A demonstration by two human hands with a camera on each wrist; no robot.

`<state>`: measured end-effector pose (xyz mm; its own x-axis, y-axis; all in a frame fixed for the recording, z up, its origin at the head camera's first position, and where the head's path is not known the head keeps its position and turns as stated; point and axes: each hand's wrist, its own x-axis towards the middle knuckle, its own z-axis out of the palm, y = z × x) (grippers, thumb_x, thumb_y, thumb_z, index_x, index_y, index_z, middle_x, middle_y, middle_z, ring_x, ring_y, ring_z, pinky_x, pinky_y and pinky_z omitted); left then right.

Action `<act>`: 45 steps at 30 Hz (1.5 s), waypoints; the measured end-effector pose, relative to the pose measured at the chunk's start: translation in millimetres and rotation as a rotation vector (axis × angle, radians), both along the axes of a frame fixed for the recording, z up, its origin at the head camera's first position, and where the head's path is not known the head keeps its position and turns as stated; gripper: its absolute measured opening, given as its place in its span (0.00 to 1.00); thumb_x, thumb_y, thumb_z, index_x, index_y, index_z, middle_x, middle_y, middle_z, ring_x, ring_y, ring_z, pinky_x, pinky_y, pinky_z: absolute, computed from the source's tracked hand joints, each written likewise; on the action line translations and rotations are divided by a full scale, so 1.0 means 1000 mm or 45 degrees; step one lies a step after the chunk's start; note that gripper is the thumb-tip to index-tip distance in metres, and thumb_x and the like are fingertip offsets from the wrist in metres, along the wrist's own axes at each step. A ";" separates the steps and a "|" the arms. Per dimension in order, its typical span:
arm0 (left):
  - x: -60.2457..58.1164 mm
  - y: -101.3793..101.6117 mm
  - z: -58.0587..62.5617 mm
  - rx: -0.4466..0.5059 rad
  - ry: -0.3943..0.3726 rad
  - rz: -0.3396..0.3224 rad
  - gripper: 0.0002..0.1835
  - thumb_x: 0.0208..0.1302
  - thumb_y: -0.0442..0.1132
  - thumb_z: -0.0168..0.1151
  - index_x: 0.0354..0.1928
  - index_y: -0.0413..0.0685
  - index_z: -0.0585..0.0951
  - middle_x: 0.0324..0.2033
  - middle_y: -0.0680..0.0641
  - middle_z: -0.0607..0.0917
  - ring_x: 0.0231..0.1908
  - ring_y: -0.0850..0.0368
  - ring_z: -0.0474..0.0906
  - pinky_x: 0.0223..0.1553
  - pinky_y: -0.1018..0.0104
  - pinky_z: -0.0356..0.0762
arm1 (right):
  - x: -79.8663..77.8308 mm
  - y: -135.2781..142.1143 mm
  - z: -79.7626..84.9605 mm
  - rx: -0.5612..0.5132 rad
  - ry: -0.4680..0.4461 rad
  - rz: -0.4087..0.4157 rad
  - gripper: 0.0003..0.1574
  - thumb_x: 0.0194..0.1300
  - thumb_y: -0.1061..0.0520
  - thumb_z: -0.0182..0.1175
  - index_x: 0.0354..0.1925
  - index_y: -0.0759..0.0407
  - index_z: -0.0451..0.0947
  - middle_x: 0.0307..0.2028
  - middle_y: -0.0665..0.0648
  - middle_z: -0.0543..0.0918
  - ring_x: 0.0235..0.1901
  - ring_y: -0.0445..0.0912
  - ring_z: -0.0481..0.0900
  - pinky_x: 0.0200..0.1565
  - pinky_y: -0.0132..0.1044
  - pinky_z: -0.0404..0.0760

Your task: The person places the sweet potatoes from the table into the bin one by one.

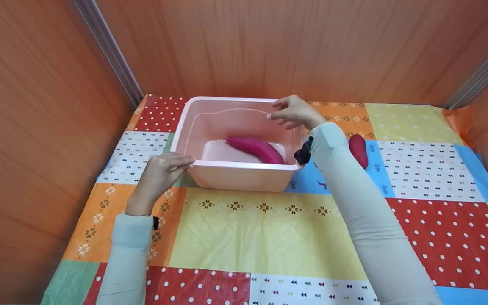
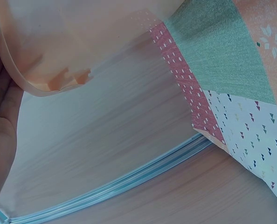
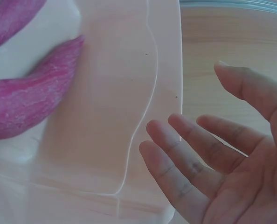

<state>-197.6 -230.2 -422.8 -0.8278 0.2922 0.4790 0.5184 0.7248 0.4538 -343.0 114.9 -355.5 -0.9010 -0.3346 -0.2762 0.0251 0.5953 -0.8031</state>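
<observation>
A pale pink plastic box (image 1: 244, 174), open at the top, stands on the tablecloth, a magenta-skinned sweet potato (image 1: 257, 148) lying inside on its floor. In the right wrist view two such roots show in the box, the curved sweet potato (image 3: 31, 100) and part of another (image 3: 12, 21). My left hand (image 1: 161, 171) grips the box rim at the near left corner, thumb and fingers pinching it. Over the far right part of the box is my right hand (image 1: 297, 112), fingers spread and loosely bent, palm bare, holding nothing.
Right of the box, beside my right forearm, another dark red root (image 1: 358, 151) rests on the patchwork tablecloth (image 1: 265, 237). Wood-grain panels (image 1: 269, 46) close off the back and both sides, with metal strips (image 1: 112, 55) at their corners.
</observation>
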 end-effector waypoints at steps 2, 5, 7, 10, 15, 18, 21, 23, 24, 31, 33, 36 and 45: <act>0.000 0.000 0.000 0.003 -0.019 0.000 0.13 0.55 0.32 0.70 0.44 0.46 0.87 0.42 0.43 0.88 0.46 0.47 0.85 0.49 0.55 0.83 | 0.000 0.001 0.001 0.008 0.009 -0.001 0.40 0.62 0.46 0.65 0.66 0.60 0.66 0.58 0.61 0.76 0.53 0.56 0.80 0.51 0.47 0.84; 0.000 0.001 0.001 0.008 -0.043 0.001 0.14 0.55 0.32 0.70 0.45 0.47 0.87 0.42 0.43 0.88 0.47 0.47 0.84 0.49 0.54 0.83 | 0.001 0.004 0.003 0.016 0.018 -0.006 0.39 0.62 0.46 0.65 0.66 0.59 0.67 0.58 0.60 0.77 0.52 0.55 0.81 0.50 0.46 0.85; 0.000 0.001 0.001 0.010 -0.049 0.002 0.14 0.55 0.32 0.70 0.45 0.47 0.87 0.43 0.43 0.88 0.47 0.47 0.84 0.49 0.54 0.83 | 0.001 0.005 0.005 0.015 0.024 -0.014 0.39 0.62 0.46 0.65 0.66 0.59 0.66 0.58 0.60 0.77 0.51 0.54 0.81 0.50 0.46 0.85; -0.001 0.001 0.002 0.008 -0.048 0.005 0.13 0.56 0.33 0.69 0.45 0.47 0.87 0.43 0.43 0.88 0.47 0.47 0.84 0.49 0.55 0.83 | 0.002 0.008 0.008 0.016 0.036 -0.034 0.39 0.62 0.46 0.64 0.67 0.58 0.66 0.58 0.60 0.77 0.50 0.53 0.81 0.50 0.45 0.85; -0.003 0.000 0.001 0.005 -0.033 0.002 0.13 0.56 0.33 0.69 0.45 0.46 0.87 0.42 0.43 0.88 0.47 0.47 0.85 0.49 0.55 0.83 | 0.003 0.013 0.010 0.020 0.060 -0.064 0.42 0.60 0.44 0.66 0.67 0.57 0.66 0.59 0.58 0.77 0.50 0.52 0.82 0.49 0.43 0.85; -0.003 0.000 0.000 0.007 -0.021 -0.003 0.13 0.56 0.33 0.69 0.44 0.46 0.87 0.42 0.43 0.88 0.46 0.47 0.85 0.49 0.55 0.83 | 0.004 0.017 0.011 0.012 0.062 -0.085 0.43 0.59 0.43 0.67 0.67 0.56 0.67 0.59 0.57 0.77 0.49 0.51 0.82 0.48 0.42 0.86; -0.004 -0.001 -0.001 0.008 -0.007 -0.008 0.12 0.56 0.32 0.69 0.44 0.46 0.87 0.41 0.43 0.88 0.46 0.47 0.85 0.49 0.54 0.83 | 0.005 0.022 0.012 -0.001 0.060 -0.099 0.43 0.58 0.42 0.67 0.67 0.56 0.67 0.58 0.58 0.78 0.48 0.51 0.83 0.48 0.43 0.86; -0.004 -0.001 -0.002 0.014 0.000 -0.012 0.13 0.55 0.32 0.70 0.44 0.45 0.87 0.41 0.43 0.89 0.45 0.47 0.85 0.49 0.54 0.84 | 0.005 0.026 0.012 -0.004 0.058 -0.109 0.44 0.58 0.42 0.67 0.67 0.56 0.66 0.58 0.58 0.77 0.49 0.52 0.83 0.48 0.43 0.86; -0.004 -0.002 -0.002 0.016 0.000 -0.014 0.13 0.55 0.31 0.70 0.43 0.45 0.87 0.41 0.43 0.89 0.45 0.47 0.85 0.48 0.54 0.84 | 0.005 0.028 0.012 -0.008 0.057 -0.116 0.44 0.58 0.42 0.67 0.67 0.57 0.66 0.58 0.58 0.77 0.49 0.53 0.83 0.49 0.44 0.85; -0.006 -0.002 -0.002 0.035 -0.031 -0.017 0.13 0.55 0.30 0.69 0.44 0.45 0.87 0.41 0.43 0.89 0.45 0.47 0.85 0.47 0.55 0.84 | 0.003 0.044 0.011 0.012 0.053 -0.161 0.43 0.58 0.42 0.67 0.67 0.55 0.67 0.59 0.59 0.76 0.51 0.54 0.81 0.50 0.44 0.85; -0.006 -0.003 -0.002 0.034 -0.031 -0.018 0.13 0.55 0.31 0.69 0.44 0.45 0.87 0.41 0.43 0.89 0.45 0.47 0.85 0.47 0.55 0.84 | 0.003 0.049 0.011 0.022 0.049 -0.168 0.43 0.59 0.41 0.67 0.67 0.55 0.66 0.60 0.59 0.75 0.51 0.53 0.81 0.51 0.44 0.85; -0.006 -0.003 -0.002 0.028 -0.028 -0.016 0.12 0.56 0.31 0.69 0.44 0.46 0.87 0.41 0.43 0.89 0.45 0.48 0.85 0.48 0.56 0.84 | 0.003 0.058 0.011 0.026 0.045 -0.175 0.44 0.59 0.40 0.66 0.67 0.55 0.66 0.61 0.60 0.74 0.51 0.52 0.80 0.52 0.44 0.84; -0.006 -0.005 -0.001 0.029 -0.040 -0.006 0.13 0.56 0.31 0.69 0.44 0.46 0.87 0.42 0.43 0.88 0.46 0.47 0.85 0.49 0.55 0.84 | 0.005 0.078 0.008 0.023 0.038 -0.216 0.44 0.60 0.40 0.65 0.68 0.55 0.64 0.62 0.60 0.73 0.52 0.52 0.78 0.55 0.48 0.81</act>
